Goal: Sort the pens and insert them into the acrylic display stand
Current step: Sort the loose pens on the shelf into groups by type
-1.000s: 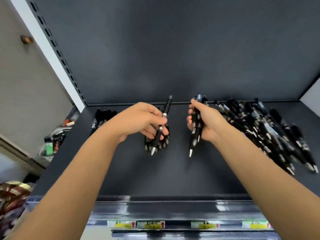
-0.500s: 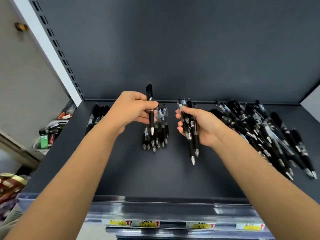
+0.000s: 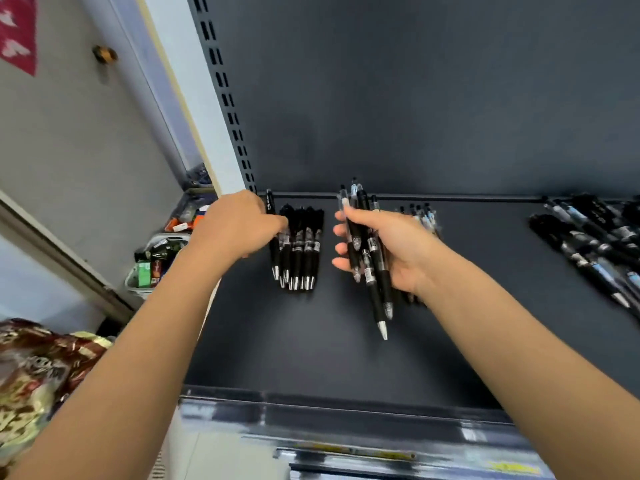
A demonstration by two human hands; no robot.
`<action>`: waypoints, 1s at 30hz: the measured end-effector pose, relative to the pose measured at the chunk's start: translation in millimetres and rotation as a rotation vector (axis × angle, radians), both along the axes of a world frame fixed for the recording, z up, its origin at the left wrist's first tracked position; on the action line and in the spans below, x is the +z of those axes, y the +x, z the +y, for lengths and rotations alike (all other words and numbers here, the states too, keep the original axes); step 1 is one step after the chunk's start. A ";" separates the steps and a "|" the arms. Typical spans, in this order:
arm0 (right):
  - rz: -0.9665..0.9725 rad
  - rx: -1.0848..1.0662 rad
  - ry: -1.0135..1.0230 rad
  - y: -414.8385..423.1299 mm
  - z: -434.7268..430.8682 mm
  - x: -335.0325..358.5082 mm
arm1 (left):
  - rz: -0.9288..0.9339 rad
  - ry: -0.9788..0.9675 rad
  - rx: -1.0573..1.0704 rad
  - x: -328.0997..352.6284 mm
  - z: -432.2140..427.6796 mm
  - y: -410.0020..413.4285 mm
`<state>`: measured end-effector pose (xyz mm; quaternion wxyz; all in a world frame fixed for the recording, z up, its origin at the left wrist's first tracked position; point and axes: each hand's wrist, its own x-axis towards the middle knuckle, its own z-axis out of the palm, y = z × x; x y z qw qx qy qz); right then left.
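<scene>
My left hand (image 3: pixel 239 225) holds one black pen (image 3: pixel 273 251) at the left side of a neat row of black pens (image 3: pixel 301 251) lying on the dark shelf (image 3: pixel 311 341). My right hand (image 3: pixel 388 247) grips a bundle of several black pens (image 3: pixel 367 258), tips pointing toward me. Behind that hand lies another small group of pens (image 3: pixel 424 214). A loose heap of pens (image 3: pixel 595 237) covers the shelf's right side. No acrylic stand is visible.
The shelf's back panel (image 3: pixel 415 98) rises behind the pens, with a slotted upright (image 3: pixel 228 109) at the left. A price rail (image 3: pixel 346 452) runs along the front edge. Left of the shelf sit a bin of small goods (image 3: pixel 156 261) and patterned packets (image 3: pixel 38 368).
The view has swung left. My left hand has carried its single pen from the middle group over to the leftmost row. My right hand keeps its bundle.
</scene>
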<state>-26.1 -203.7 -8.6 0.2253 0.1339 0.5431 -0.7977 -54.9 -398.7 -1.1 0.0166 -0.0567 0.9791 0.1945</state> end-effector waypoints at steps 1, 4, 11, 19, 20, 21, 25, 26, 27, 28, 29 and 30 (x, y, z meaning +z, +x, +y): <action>0.007 -0.012 0.041 -2.4 -6.2 -1.4 | -0.021 -0.020 -0.029 -2.6 -8.0 -4.7; 0.020 -0.039 0.174 -7.9 -17.3 -6.9 | -0.103 0.009 -0.100 -10.9 -19.8 -13.9; 0.005 -0.028 0.333 -9.5 -29.8 -14.7 | -0.304 0.311 -0.108 -22.5 -22.4 -21.1; 0.019 -0.015 0.338 -8.4 -23.4 -15.1 | -0.092 0.158 -0.102 -20.4 -23.9 -11.2; 0.016 -0.024 0.324 -8.1 -22.2 -15.3 | -0.014 0.137 -0.107 -17.3 -22.3 -8.8; 0.012 -0.034 0.305 -7.3 -21.0 -15.3 | 0.057 0.141 -0.112 -13.4 -19.1 -6.7; 0.033 -0.085 0.191 -2.0 -15.0 -11.2 | 0.150 0.304 -0.187 4.0 4.2 1.5; 0.051 -0.085 0.141 -0.3 -13.7 -8.4 | 0.127 0.341 -0.209 6.9 10.8 1.9; 0.073 -0.070 0.095 1.6 -12.3 -5.1 | 0.088 0.365 -0.232 8.6 17.7 1.4; 0.096 -0.042 0.064 3.8 -11.1 -1.4 | 0.036 0.382 -0.254 10.0 23.7 1.1; 0.117 -0.010 0.048 5.9 -10.2 1.8 | -0.020 0.406 -0.271 10.7 29.2 1.2; 0.134 0.016 0.042 8.2 -9.2 4.2 | -0.070 0.455 -0.281 11.1 33.7 1.4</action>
